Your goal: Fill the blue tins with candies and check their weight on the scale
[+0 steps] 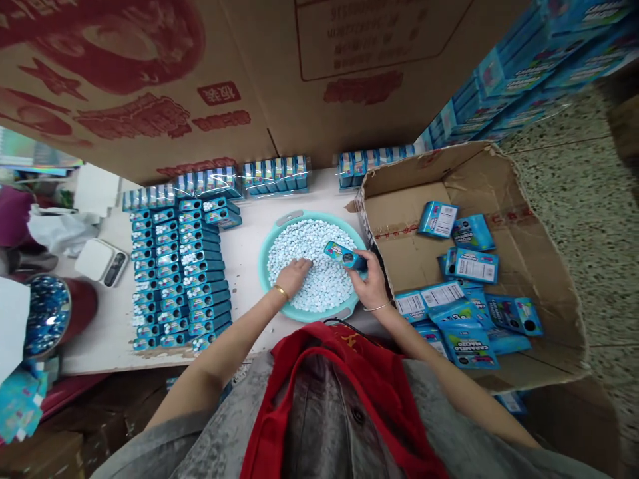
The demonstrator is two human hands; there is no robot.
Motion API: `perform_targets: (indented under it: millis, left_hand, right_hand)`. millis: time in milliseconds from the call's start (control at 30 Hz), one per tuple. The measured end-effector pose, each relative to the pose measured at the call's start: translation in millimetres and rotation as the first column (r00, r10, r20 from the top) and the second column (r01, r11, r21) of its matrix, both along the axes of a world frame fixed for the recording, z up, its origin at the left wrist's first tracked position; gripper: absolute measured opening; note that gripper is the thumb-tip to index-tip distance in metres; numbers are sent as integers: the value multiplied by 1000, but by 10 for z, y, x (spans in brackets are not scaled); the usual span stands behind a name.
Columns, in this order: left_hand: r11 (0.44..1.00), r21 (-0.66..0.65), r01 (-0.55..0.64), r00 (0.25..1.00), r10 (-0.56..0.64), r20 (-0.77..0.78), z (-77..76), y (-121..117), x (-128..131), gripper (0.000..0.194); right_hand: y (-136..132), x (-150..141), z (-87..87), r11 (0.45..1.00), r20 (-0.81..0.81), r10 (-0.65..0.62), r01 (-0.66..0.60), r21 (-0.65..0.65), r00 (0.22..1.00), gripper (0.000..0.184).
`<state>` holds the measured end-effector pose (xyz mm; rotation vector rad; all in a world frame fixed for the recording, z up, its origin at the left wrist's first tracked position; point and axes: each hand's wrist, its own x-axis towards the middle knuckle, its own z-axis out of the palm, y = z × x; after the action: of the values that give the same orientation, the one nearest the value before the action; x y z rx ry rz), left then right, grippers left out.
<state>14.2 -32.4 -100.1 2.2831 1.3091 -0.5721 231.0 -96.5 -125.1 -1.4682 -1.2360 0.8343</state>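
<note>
Blue and printed, one box point(339, 253) sits gripped in my right fingers point(370, 259) above the basin point(361, 245); left fingers point(299, 265), closure unclear, touch pale pellets point(318, 293); worktop point(243, 259) separates its edge point(262, 266) from box rows point(172, 291).

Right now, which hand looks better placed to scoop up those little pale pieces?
Probably the left hand: it is down among the pale pieces in the basin, with no box in it. The right hand is occupied, holding a blue box over them.
</note>
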Motion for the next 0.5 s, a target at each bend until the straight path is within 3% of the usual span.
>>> perform_targets:
  millis: [133,267,367,500]
  left_hand:
    - [993,-112,27,988,-10,152,-141,-217,172,41]
    - [981,-189,41,961,13,278,-53,-247,73,38]
    - [978,-207,34,924,48,379,210,-197,-89,34]
    - [986,-165,40,861,50,506,756,-71,-200,31]
  right_hand:
    - [38,-29,-15,998,-31,-61,60,-37,998,36]
    - [58,-23,-86,996,-64,-79,76,-57,995,38]
    - [46,10,-120,996,-90,-71,65,-65,993,39]
    - [3,28,-84,999,-36,-36,35,-30,999,35]
